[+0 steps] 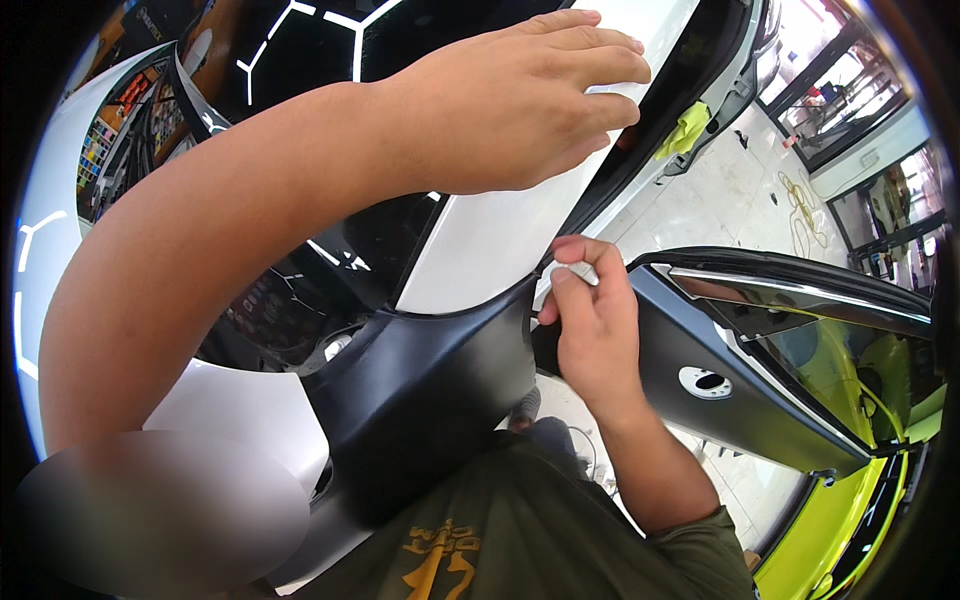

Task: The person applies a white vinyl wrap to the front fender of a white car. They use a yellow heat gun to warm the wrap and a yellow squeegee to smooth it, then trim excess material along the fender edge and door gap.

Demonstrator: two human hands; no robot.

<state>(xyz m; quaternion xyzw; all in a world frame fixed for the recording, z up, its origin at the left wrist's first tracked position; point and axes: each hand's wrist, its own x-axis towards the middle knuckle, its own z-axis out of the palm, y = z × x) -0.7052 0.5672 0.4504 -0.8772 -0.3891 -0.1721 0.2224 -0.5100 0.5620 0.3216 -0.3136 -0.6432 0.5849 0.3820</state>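
Observation:
My left hand [530, 100] lies flat, palm down, across a white pillar panel [480, 245] of a car, its fingers stretched toward the far right edge. Below it, my right hand [605, 345] is closed in a pinch at the door-opening edge. Between its thumb and curled fingers shows a small whitish thing [578, 271], whose kind I cannot make out. Right beside it ends a satin dark-grey body panel [430, 375], which meets the white panel along a curved seam. Whatever lies under my left palm is hidden.
A dark-grey car door [680, 345] stands open at the right, with a yellow-green car [830, 535] beyond. A yellow-green cloth [688, 130] hangs on the opened body part behind. A yellowish cord [803, 215] lies on the tiled floor. Black glass [300, 60] reflects ceiling lights.

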